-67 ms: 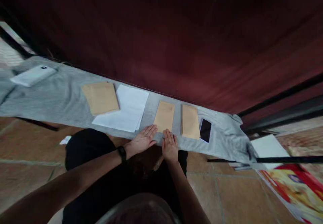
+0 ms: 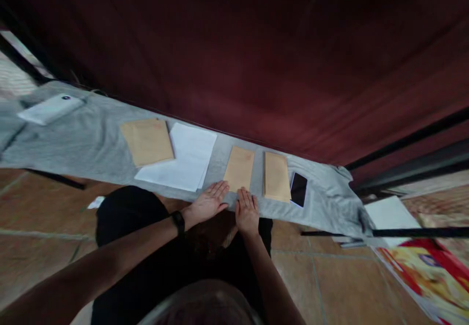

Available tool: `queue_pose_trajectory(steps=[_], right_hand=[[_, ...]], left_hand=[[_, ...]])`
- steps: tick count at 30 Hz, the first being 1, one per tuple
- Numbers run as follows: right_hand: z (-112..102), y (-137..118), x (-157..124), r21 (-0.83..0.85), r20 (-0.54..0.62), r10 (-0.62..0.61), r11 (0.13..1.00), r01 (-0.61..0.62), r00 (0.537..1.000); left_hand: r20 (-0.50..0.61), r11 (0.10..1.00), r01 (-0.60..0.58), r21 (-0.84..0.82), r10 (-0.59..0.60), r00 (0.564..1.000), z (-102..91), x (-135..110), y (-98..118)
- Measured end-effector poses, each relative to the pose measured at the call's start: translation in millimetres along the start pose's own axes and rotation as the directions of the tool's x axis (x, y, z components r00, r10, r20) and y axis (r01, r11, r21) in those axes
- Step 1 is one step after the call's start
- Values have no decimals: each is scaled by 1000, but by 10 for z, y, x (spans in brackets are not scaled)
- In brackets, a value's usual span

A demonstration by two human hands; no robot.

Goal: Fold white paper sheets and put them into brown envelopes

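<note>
A single brown envelope lies flat on the grey cloth, its near edge toward me. My left hand rests with fingers stretched out, the tips at the envelope's near left corner. Beside it my right hand lies flat, fingers extended, its tips at the near edge. Neither hand is closed on anything. To the right is a stack of brown envelopes. On the left, more brown envelopes partly cover white paper sheets.
The grey cloth covers a narrow bench against a dark red surface. A dark-screened phone lies right of the stack; a white device sits far left. A red and yellow package is on the right.
</note>
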State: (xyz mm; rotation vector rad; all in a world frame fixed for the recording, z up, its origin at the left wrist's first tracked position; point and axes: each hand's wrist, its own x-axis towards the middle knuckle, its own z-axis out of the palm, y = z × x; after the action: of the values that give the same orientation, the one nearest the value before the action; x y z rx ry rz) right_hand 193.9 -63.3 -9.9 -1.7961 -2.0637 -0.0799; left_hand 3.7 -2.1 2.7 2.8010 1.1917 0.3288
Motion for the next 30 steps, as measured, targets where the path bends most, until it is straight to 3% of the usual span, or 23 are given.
queue_pose_trajectory(steps=[7,12,18,25,30], right_hand=[[25,-30,-9,-2,-1,25,1000,-25,1000],[36,-50,-9,15,-28,31,999,-31,999],[38,-62,-7,36,-59,32,999,-30,998],[38,-92,-6,26,-49,66,998,-65,997],[30,-126,20,3,-36,87,996,-87,996]], left_hand=[[-45,989,147,-29,-148,988,-111,171,137],[-14,984,180,6,-180,984,-193,316,153],[-24,959,284,7,-284,959,-162,396,201],[-13,847,508,-154,-516,857,-153,532,184],[136,612,623,-487,-651,747,-98,656,14]])
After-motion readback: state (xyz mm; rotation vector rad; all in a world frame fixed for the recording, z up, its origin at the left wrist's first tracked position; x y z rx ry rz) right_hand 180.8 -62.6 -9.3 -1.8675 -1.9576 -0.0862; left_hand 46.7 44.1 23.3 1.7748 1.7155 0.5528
